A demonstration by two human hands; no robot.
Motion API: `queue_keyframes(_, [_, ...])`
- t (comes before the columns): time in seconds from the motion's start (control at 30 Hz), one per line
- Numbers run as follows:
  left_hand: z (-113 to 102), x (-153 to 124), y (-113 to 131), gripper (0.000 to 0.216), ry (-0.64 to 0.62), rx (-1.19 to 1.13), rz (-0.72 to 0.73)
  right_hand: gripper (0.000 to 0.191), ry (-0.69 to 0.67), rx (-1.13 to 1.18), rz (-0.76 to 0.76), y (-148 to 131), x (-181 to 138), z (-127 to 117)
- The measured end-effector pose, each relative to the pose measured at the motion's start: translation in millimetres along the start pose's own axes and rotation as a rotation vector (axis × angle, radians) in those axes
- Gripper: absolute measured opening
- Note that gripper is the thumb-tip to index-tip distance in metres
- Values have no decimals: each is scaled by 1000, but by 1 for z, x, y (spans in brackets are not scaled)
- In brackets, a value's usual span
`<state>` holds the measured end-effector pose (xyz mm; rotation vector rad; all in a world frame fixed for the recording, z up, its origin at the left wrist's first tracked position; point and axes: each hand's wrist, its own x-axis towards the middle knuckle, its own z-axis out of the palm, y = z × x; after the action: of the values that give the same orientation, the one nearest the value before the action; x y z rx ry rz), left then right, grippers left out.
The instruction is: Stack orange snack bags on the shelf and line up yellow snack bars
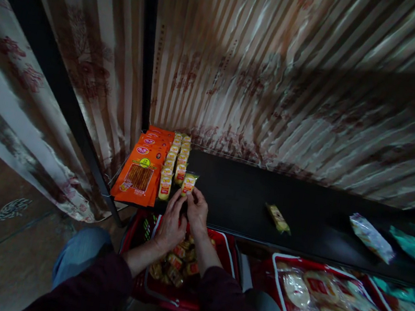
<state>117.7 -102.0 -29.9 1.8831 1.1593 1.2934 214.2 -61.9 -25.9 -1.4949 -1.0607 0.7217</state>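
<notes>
A small yellow snack packet (188,184) with a red and white label is pinched upright between my two hands, just over the front edge of the black shelf (232,197). My left hand (170,228) closes its fingers on the packet's lower left side. On its lower right, my right hand (198,212) grips it with the thumb and fingers. Close behind and to the left, similar snack packets (167,175) stand in two rows. Below my hands, a red basket (234,266) contains more of these packets, partly hidden by my forearms.
Overlapping orange snack bags (137,170) lie at the shelf's left end, near a black post (148,45). One loose yellow packet (278,219) and a pale bag (372,237) lie farther right. Another red basket (275,273) of wrapped round foods stands at right. Patterned curtain (263,80) hangs behind.
</notes>
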Motion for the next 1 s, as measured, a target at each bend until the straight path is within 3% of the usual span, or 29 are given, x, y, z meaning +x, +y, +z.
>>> queue_keyframes(0.33, [1, 2, -11, 74, -5, -52, -97, 29, -35, -225, -107, 4, 10, 10])
queue_keyframes(0.73, [5, 4, -13, 81, -45, -37, -41, 33, -95, -302, -76, -5, 13, 10])
queue_keyframes(1.0, [4, 6, -15, 80, -65, 15, -40, 31, -59, -423, -99, -8, 12, 10])
